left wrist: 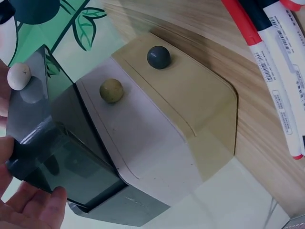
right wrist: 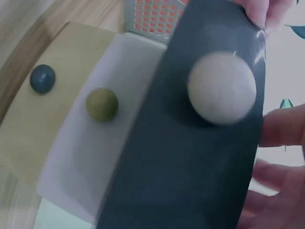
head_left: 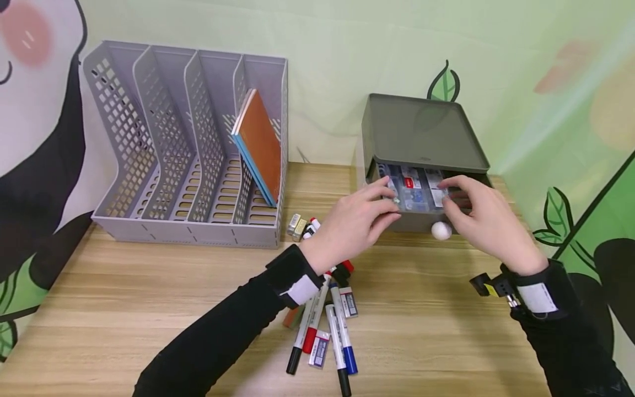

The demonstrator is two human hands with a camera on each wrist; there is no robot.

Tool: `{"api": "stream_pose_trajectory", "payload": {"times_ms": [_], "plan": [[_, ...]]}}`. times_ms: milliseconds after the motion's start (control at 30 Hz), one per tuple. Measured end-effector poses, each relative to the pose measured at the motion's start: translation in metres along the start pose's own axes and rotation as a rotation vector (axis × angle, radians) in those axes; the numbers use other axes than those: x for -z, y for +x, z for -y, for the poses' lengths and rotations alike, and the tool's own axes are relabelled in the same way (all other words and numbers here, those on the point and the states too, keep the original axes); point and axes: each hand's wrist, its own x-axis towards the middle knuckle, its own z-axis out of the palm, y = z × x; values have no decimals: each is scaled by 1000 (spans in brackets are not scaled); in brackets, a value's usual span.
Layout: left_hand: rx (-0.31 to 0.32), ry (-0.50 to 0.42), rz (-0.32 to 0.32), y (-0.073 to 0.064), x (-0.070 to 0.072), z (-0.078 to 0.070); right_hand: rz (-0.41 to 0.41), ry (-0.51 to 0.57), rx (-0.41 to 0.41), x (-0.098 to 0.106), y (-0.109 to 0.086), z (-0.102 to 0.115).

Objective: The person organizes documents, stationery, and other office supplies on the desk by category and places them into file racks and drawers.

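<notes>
Grey plastic is seen in the perforated file rack [head_left: 163, 232], which is stood on the counter [head_left: 198, 298] well to the left of the left hand [head_left: 354, 216]. In its rightmost compartment an orange book [head_left: 262, 149] and a blue book [head_left: 250, 164] are leaned at a tilt. Just beside the rack, nearer to the left hand, a small clear packet [head_left: 296, 226] is laid. Under and below the left wrist, markers [head_left: 337, 339] with black, red and blue caps are strewn together with sleeved erasers [head_left: 319, 349], some being covered by the arm. The left hand is held at the left side of the top drawer [head_left: 416, 221], its fingers kept apart and lightly bent. Between the hands, flat clear cases [head_left: 416, 196] are packed inside that drawer, which is pulled out from beneath the dark cabinet top [head_left: 426, 129]. Lower down, a pale drawer [left wrist: 152, 143] and a beige drawer [left wrist: 214, 114] are shown by the wrist views. A white knob [head_left: 441, 231] is set just left of the right hand [head_left: 488, 220], which is curved over the drawer's right end; whether a case is pinched there cannot be told.
</notes>
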Motion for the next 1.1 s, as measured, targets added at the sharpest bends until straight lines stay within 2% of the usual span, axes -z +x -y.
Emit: {"api": "stream_pose_trajectory", "payload": {"times_ms": [100, 167, 267, 333, 467, 600, 767, 867, 1100], "plan": [[4, -54, -19, -5, -2, 4, -160, -5, 139, -11, -11, 1], [0, -87, -53, -10, -4, 7, -239, -20, 222, -17, -18, 1], [-3, -137, -117, -17, -7, 11, -303, -37, 291, -25, -28, -1], [16, -165, -148, -22, -9, 14, -325, -56, 321, -29, -32, -4], [70, -201, -161, -28, -11, 18, -335, -101, 360, -35, -37, -11], [104, -247, -127, -32, -16, 19, -317, -129, 401, -39, -36, -14], [105, -286, -82, -34, -22, 17, -262, -133, 431, -39, -38, -15], [106, -289, -80, -36, -23, 16, -234, -146, 432, -37, -39, -16], [111, -297, -77, -36, -23, 17, -258, -133, 435, -39, -40, -16]]}}
